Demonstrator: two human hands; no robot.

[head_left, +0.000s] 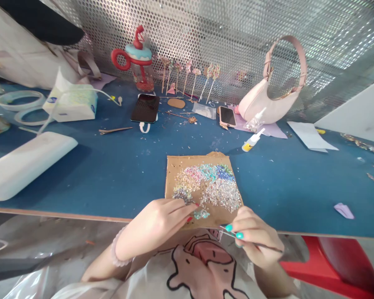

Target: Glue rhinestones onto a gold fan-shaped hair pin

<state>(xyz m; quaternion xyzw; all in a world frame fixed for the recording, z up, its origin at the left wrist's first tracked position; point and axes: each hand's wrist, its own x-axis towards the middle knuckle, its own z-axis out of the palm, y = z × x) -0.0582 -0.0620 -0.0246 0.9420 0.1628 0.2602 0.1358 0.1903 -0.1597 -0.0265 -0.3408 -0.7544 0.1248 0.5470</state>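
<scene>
1. Left hand (162, 218), lower centre: fingers bent over the lower left of the board (172, 166), tips beside the teal piece (201, 214). Cannot tell whether they pinch it.
2. Right hand (255, 234), lower right of centre: fingers closed round tweezers (268, 247), tips pointing left near the board's lower edge.
3. Teal piece: lower centre of frame, below the loose beads (221, 193), which lie in colour patches.
4. Risk: a dragging left palm or wrist could mix grey beads into neighbouring patches.
5. Risk: the board's near side lies at the table's (121, 166) front edge; overhang hidden by the hands. A forearm knock could tip it and spill beads onto the lap.
6. Risk: loose tweezer grip might flick a bead away.
7. Room: bare blue surface left of the board as far as the white case (31, 164), and right towards the purple scrap (344, 210). Above right, the glue bottle (251, 142) limits reach. Tightest side: nearest the body.
</scene>
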